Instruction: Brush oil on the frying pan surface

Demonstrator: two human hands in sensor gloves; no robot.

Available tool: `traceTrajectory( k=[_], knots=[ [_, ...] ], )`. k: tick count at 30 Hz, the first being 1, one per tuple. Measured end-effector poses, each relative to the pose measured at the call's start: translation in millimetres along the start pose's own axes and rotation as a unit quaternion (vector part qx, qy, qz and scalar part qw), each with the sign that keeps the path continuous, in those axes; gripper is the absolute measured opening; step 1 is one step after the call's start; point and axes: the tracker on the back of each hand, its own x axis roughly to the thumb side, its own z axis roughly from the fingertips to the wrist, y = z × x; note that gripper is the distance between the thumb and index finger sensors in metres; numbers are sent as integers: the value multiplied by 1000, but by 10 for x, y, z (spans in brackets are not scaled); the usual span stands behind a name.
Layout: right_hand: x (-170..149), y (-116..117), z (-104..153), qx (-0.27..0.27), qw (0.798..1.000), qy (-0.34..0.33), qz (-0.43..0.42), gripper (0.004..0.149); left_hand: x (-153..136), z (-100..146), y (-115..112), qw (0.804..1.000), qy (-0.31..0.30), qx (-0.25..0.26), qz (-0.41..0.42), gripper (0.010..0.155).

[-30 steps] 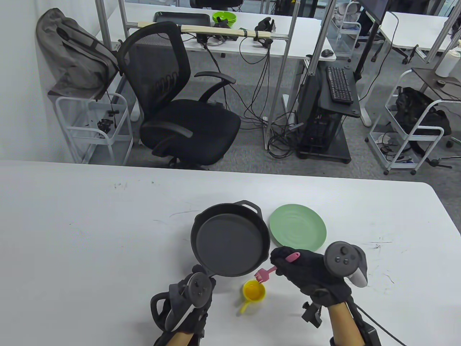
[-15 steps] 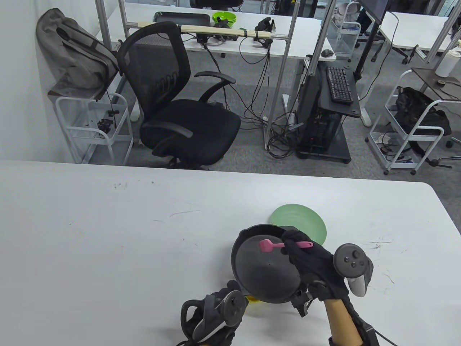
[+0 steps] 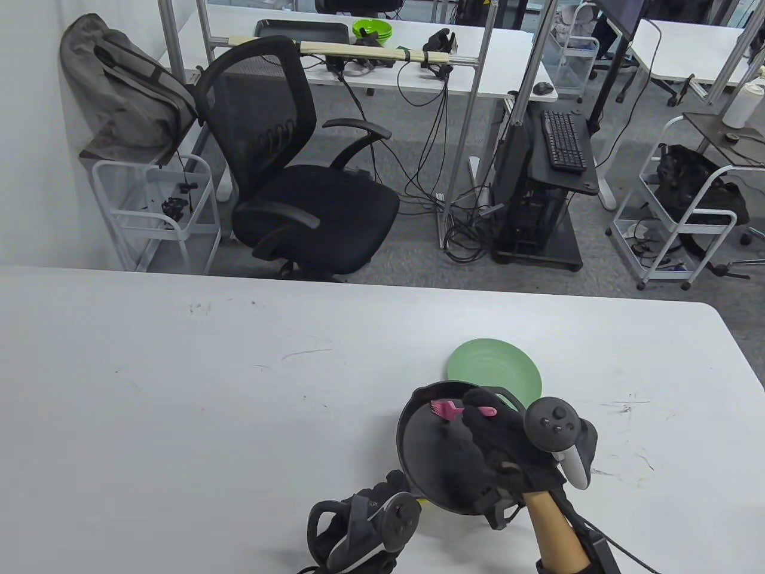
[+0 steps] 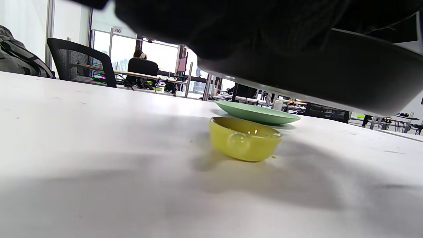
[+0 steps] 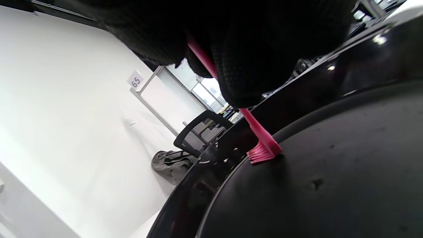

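Observation:
My left hand (image 3: 391, 487) grips the handle of the black frying pan (image 3: 430, 460) and holds it above the table, tilted; the handle is hidden under the hand. The left wrist view shows the pan's underside (image 4: 330, 82) over the yellow oil cup (image 4: 244, 138). My right hand (image 3: 475, 414) grips the pink brush (image 3: 443, 410), and its bristles touch the far part of the pan's inner surface. The right wrist view shows the brush (image 5: 262, 142) pressed on the dark pan floor (image 5: 330, 185). The cup is almost hidden under the pan in the table view (image 3: 423, 506).
A green plate (image 3: 496, 366) lies on the white table (image 3: 179, 388) just beyond the pan, partly covered by it; it also shows in the left wrist view (image 4: 257, 114). The table's far edge and an office chair (image 3: 299, 179) lie beyond it.
The left hand lifted the pan off the table and brought it right, over the yellow cup. The right hand moved the brush from the cup into the pan, then toward its far rim.

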Motion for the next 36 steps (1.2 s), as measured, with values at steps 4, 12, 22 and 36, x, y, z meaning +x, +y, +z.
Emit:
traceTrajectory(
  k=[4, 12, 22, 36],
  knots=[
    [-13, -86, 19, -23, 999, 17, 42, 47, -28, -3, 23, 1000, 7, 2, -1, 63],
    [-29, -213, 47, -43, 993, 33, 109, 44, -119, -17, 56, 1000, 29, 6, -3, 63],
    [147, -316, 173, -108, 989, -20, 102, 40, -237, -32, 85, 999, 53, 10, 4, 63],
    [22, -21, 13, -30, 998, -6, 46, 43, -32, 13, 47, 999, 10, 20, -26, 63]
  ],
)
